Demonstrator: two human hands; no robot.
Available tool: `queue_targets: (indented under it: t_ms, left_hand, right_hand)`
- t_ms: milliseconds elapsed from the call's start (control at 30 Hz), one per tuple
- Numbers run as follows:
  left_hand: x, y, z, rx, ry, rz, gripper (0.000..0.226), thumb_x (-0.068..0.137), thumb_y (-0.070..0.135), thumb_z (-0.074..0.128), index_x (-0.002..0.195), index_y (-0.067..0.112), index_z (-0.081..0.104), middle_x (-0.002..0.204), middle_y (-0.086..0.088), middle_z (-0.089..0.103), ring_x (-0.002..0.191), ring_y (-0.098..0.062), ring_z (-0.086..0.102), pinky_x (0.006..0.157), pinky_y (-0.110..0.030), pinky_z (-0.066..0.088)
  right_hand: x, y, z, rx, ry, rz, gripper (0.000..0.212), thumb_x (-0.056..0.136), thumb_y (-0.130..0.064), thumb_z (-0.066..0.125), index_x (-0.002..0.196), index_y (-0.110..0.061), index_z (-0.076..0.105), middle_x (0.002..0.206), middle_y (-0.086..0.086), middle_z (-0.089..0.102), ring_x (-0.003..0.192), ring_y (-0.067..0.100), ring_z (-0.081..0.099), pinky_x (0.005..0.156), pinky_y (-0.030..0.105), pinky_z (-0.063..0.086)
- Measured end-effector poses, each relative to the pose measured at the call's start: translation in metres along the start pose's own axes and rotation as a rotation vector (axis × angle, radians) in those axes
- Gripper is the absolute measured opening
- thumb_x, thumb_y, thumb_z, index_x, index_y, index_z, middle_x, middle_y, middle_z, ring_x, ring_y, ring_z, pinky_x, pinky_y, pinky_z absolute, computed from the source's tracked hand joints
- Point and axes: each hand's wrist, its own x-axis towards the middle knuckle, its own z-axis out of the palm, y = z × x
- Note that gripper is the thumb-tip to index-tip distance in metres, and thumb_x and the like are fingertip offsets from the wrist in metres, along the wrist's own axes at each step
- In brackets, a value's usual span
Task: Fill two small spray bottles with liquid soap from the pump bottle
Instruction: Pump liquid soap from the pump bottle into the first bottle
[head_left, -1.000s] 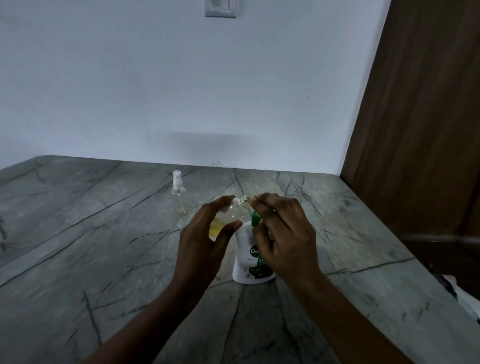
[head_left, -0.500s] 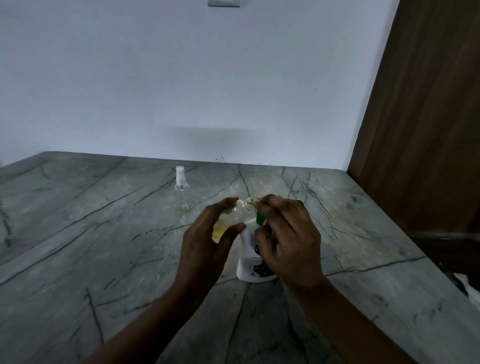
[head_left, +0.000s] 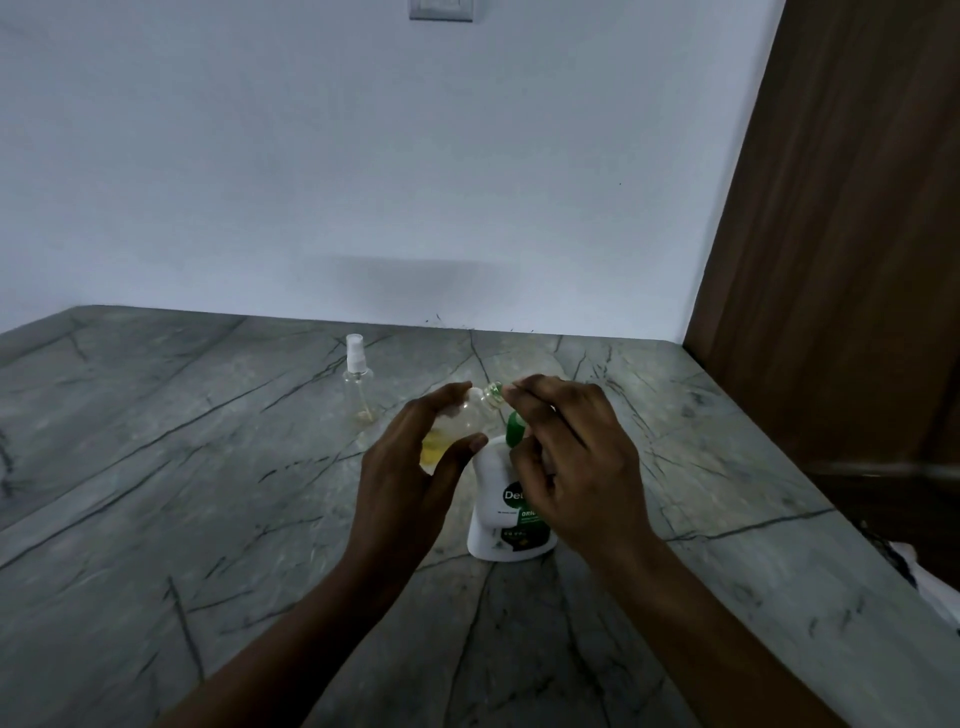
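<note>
My left hand grips a small clear spray bottle with no cap on; it is tilted, its open neck points right, and yellow soap sits in its lower part. The neck lies by the green pump head of a white soap pump bottle standing on the counter. My right hand is over the pump with curled fingers, its fingertips at the pump head beside the small bottle's neck. A second small spray bottle with a white sprayer on stands upright to the back left, a trace of yellow at its bottom.
The grey-green marble counter runs to a white wall behind. A brown wooden panel stands along the right side. Something white shows past the counter's right edge.
Both hands, the tilted small bottle and the pump bottle keep nearly the same pose. Only the camera has shifted slightly.
</note>
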Motion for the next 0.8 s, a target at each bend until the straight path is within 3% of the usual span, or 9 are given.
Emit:
queue_targets:
  t_ms: [167,300,467,700,800]
  left_hand:
    - [0.000,0.000,0.001,0.006,-0.008,0.004,0.042,0.077,0.033,0.060,0.118,0.029,0.049,0.108,0.015,0.055,0.096,0.017,0.050,0.078,-0.001,0.039]
    - [-0.001,0.001,0.001,-0.001,-0.003,-0.016,0.042,0.077,0.031,0.062,0.117,0.028,0.051,0.106,0.015,0.056,0.096,0.008,0.053,0.077,-0.002,0.040]
    - [-0.005,-0.004,0.001,-0.002,-0.020,-0.028,0.042,0.077,0.037,0.059,0.117,0.033,0.048,0.105,0.032,0.048,0.097,0.019,0.050,0.078,-0.002,0.040]
    - [-0.007,-0.006,0.002,-0.030,-0.018,-0.037,0.041,0.077,0.033,0.063,0.117,0.029,0.052,0.107,0.024,0.054,0.098,0.014,0.052,0.077,-0.005,0.042]
    - [-0.006,-0.005,0.001,-0.027,-0.016,-0.036,0.041,0.078,0.033,0.063,0.117,0.031,0.051,0.107,0.028,0.052,0.099,0.015,0.052,0.078,-0.005,0.042]
  right_hand:
    - [0.001,-0.003,0.000,-0.007,-0.009,0.031,0.030,0.085,-0.010,0.049,0.103,0.001,0.069,0.102,0.014,0.066,0.097,0.020,0.053,0.076,0.021,0.043]
    - [0.000,-0.006,0.002,-0.013,0.021,0.055,0.027,0.083,-0.009,0.051,0.100,0.001,0.070,0.101,0.013,0.067,0.096,0.019,0.052,0.079,0.018,0.041]
    - [-0.009,-0.006,0.007,-0.010,0.041,0.051,0.026,0.081,-0.006,0.053,0.099,0.003,0.070,0.101,0.014,0.068,0.097,0.020,0.053,0.082,0.019,0.042]
    - [-0.013,-0.006,0.011,-0.015,0.044,0.040,0.026,0.082,-0.006,0.053,0.100,0.003,0.070,0.101,0.015,0.068,0.096,0.021,0.055,0.081,0.022,0.045]
    - [-0.011,-0.004,0.009,-0.015,0.021,0.033,0.027,0.081,-0.007,0.054,0.103,0.001,0.068,0.103,0.014,0.067,0.097,0.021,0.053,0.080,0.020,0.042]
